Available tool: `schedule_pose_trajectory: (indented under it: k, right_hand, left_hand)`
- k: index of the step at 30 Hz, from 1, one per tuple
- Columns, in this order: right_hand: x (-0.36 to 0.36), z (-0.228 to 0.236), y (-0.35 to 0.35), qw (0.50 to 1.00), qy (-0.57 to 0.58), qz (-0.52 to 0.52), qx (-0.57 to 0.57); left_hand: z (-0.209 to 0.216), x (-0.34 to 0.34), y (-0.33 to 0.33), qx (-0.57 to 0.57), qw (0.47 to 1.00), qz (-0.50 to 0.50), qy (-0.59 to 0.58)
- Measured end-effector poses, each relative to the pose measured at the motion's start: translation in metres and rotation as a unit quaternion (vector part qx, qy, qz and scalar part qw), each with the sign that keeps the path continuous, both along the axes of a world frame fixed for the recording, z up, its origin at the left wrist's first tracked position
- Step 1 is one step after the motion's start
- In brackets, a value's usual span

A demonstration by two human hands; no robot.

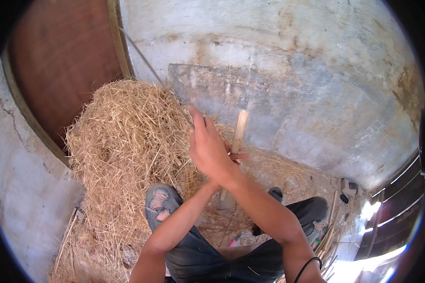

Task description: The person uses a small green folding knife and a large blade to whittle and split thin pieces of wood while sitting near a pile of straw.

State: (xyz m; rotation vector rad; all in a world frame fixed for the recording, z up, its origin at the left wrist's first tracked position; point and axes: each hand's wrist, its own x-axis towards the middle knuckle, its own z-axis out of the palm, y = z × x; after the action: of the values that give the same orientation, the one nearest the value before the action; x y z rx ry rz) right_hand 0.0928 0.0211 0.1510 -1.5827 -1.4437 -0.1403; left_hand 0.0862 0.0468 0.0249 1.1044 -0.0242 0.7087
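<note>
My forearms cross at the wrists, the right one over the left. My right hand (208, 148) is closed around the near end of what looks like a long-bladed knife (152, 70); its thin dark blade slants up and left over the straw, and its handle is mostly hidden. Behind that wrist, my left hand (241, 156) grips a pale, split wooden stick (240, 129), possibly bamboo. The stick stands nearly upright, its lower part partly covered by my wrists. Below it is a greyish round block (226, 203); contact between them is hard to make out.
A large straw heap (127, 127) rises at my left, against a brown door panel (68, 61). The stained plaster wall (307, 99) stands ahead. My bent knees flank the work spot. Thin sticks (333, 217) and small dark objects (348, 188) lie at the right.
</note>
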Motion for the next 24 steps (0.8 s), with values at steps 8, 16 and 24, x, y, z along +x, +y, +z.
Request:
schedule_pose_trajectory:
  k: [8, 16, 24]
  right_hand:
    - [0.000, 0.132, -0.071, 0.990, 0.123, -0.060, 0.016]
    - [0.058, 0.083, -0.148, 0.957, 0.258, -0.127, -0.034]
    - [0.100, -0.001, -0.226, 0.923, 0.373, -0.047, -0.088]
  left_hand:
    - [-0.008, -0.004, 0.005, 0.051, 0.994, 0.099, 0.008]
    - [-0.004, -0.001, 0.009, 0.130, 0.972, 0.150, 0.130]
    - [-0.007, 0.007, -0.002, 0.162, 0.970, 0.137, 0.121]
